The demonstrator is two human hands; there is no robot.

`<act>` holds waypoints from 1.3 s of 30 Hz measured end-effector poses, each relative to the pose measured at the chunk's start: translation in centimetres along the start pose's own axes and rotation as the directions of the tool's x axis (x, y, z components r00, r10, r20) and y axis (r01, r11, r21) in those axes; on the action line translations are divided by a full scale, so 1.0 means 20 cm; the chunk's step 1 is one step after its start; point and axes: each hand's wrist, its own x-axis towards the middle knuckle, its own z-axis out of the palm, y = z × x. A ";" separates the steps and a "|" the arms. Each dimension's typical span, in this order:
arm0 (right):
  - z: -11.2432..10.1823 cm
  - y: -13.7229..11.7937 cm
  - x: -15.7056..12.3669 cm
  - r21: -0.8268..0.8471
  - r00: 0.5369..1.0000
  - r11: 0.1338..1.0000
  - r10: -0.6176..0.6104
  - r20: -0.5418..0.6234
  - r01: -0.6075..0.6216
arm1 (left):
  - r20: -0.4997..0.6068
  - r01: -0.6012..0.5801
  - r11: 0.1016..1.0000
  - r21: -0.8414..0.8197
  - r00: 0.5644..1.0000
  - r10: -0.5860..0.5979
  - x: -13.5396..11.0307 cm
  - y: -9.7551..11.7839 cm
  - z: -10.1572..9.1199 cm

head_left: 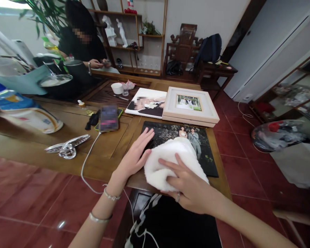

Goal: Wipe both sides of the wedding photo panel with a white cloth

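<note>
A white fluffy cloth (181, 150) lies bunched over the lower part of a dark wedding photo panel (209, 150) at the table's near edge. My right hand (192, 187) presses on it, with fingers curled into its folds. Stretched flat, my left hand (134, 155) rests at the panel's left edge, its thumb close to the cloth. Two printed figures show above the cloth; it hides part of the picture. Behind the panel lie a white-edged photo print (147, 103) and a pale box frame (209, 106) with a small picture.
A phone (108, 119) with a charging cable lies left of my hands, near a silver hair claw (68, 146). A blue-white bottle (28, 110) and a dark pot (77, 70) stand further left. Across the table sits a person (85, 41) holding something small.
</note>
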 end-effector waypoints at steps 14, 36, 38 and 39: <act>-0.14 0.33 0.12 0.111 0.836 0.915 0.399 -0.377 -0.387 | -0.029 0.093 0.988 0.120 0.996 -0.090 0.00 -0.03 0.06; -0.17 0.40 0.33 0.091 0.896 0.965 0.261 -0.358 -0.245 | -0.029 0.110 0.989 0.101 0.994 -0.108 0.01 -0.02 0.04; -0.19 0.45 0.23 0.121 0.866 0.950 0.313 -0.389 -0.288 | -0.029 0.115 0.989 0.087 0.993 -0.113 0.00 -0.02 0.04; -0.20 0.47 0.18 0.136 0.850 0.941 0.339 -0.403 -0.311 | -0.030 0.115 0.990 0.082 0.993 -0.113 0.00 -0.02 0.04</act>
